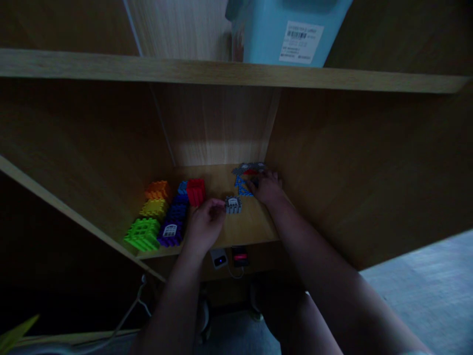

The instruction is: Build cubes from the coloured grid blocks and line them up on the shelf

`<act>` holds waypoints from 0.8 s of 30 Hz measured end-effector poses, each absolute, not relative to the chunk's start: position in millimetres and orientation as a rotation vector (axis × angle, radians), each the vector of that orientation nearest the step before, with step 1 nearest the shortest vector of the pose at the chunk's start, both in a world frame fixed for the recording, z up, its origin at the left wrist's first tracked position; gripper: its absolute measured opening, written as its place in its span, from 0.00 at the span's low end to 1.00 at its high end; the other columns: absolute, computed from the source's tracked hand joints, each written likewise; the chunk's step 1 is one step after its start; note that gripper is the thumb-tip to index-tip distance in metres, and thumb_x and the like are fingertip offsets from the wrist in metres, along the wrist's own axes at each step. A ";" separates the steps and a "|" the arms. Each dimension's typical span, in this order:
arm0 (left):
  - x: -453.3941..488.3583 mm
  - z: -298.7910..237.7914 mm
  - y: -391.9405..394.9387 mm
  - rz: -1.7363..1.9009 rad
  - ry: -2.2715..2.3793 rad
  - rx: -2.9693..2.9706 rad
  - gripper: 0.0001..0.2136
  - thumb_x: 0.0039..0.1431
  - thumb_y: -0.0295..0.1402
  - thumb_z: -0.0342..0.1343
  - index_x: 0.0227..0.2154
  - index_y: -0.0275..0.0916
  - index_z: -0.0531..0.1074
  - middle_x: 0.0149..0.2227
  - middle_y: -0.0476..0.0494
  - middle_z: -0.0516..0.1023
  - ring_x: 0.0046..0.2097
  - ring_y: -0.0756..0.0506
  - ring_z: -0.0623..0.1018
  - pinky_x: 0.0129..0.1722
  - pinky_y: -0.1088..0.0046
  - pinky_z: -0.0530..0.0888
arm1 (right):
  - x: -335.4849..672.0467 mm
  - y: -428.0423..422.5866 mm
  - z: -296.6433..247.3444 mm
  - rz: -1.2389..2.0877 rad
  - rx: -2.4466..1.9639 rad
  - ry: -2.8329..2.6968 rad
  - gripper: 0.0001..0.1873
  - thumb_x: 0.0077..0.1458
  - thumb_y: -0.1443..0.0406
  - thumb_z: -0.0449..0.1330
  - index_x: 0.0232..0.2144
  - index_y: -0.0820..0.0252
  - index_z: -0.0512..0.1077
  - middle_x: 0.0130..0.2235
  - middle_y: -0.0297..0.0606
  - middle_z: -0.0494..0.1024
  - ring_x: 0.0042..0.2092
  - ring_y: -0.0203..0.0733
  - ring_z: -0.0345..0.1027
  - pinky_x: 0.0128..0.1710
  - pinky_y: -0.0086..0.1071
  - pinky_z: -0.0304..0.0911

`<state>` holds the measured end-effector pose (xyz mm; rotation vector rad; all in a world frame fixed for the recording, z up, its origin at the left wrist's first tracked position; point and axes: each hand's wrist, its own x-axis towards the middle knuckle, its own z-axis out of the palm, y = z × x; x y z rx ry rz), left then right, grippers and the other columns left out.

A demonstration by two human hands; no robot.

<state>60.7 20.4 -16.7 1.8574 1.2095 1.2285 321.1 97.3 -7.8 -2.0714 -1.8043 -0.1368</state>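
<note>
On the lower shelf, my left hand (207, 224) has its fingers curled with the tips at the left side of a small grey interlocking block (233, 205), which has a white window pattern on top. My right hand (266, 188) rests at the right back, fingers apart, over flat blue interlocking pieces (243, 188). Behind it lie flat grey pieces (242, 168) and a red piece (251, 172). To the left of my left hand stand a red block (196, 192), blue blocks (177, 212), a purple block (170, 233), and orange (157, 190), yellow (153, 209) and green blocks (143, 233).
Wooden side walls enclose the shelf, and an upper shelf board (207, 72) runs overhead with a light blue bin (266, 34) on it. Below the front edge are a white device (219, 258) and a dark device with a red light (240, 257). A white hanger (140, 296) hangs at lower left.
</note>
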 end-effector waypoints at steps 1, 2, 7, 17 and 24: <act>60.4 -16.9 20.7 1.233 1.211 1.870 0.06 0.66 0.32 0.59 0.43 0.44 0.80 0.43 0.46 0.87 0.46 0.42 0.86 0.48 0.63 0.80 | 321.2 97.4 -7.2 -0.147 -2.060 -1.802 0.31 0.69 0.44 0.57 0.59 0.61 0.78 0.67 0.62 0.69 0.67 0.74 0.59 0.62 0.65 0.61; 60.3 -17.0 20.8 1.236 1.213 1.881 0.06 0.66 0.32 0.59 0.43 0.44 0.80 0.43 0.46 0.88 0.46 0.42 0.86 0.48 0.63 0.80 | 321.4 97.4 -6.1 -0.161 -2.046 -1.796 0.30 0.69 0.45 0.57 0.58 0.60 0.78 0.66 0.61 0.71 0.66 0.72 0.60 0.62 0.63 0.62; 61.6 -15.7 19.4 1.249 1.207 1.848 0.06 0.66 0.31 0.59 0.42 0.44 0.80 0.43 0.46 0.87 0.45 0.42 0.86 0.48 0.63 0.80 | 324.2 95.3 0.0 -0.231 -2.082 -1.650 0.25 0.74 0.56 0.48 0.58 0.66 0.76 0.58 0.63 0.77 0.60 0.66 0.67 0.59 0.56 0.65; 62.2 -14.5 18.6 1.225 1.219 1.837 0.06 0.65 0.31 0.59 0.42 0.44 0.80 0.41 0.46 0.87 0.44 0.42 0.85 0.46 0.64 0.79 | 323.5 92.6 -0.9 -0.244 -2.134 -1.667 0.23 0.71 0.64 0.51 0.60 0.60 0.79 0.67 0.62 0.70 0.66 0.73 0.59 0.62 0.66 0.58; 62.1 -12.7 17.3 1.218 1.200 1.829 0.06 0.66 0.31 0.59 0.42 0.44 0.80 0.42 0.46 0.87 0.45 0.43 0.85 0.47 0.65 0.78 | 326.9 98.8 -9.1 -0.125 -2.017 -1.901 0.20 0.70 0.57 0.58 0.59 0.44 0.81 0.65 0.45 0.77 0.66 0.65 0.63 0.63 0.59 0.63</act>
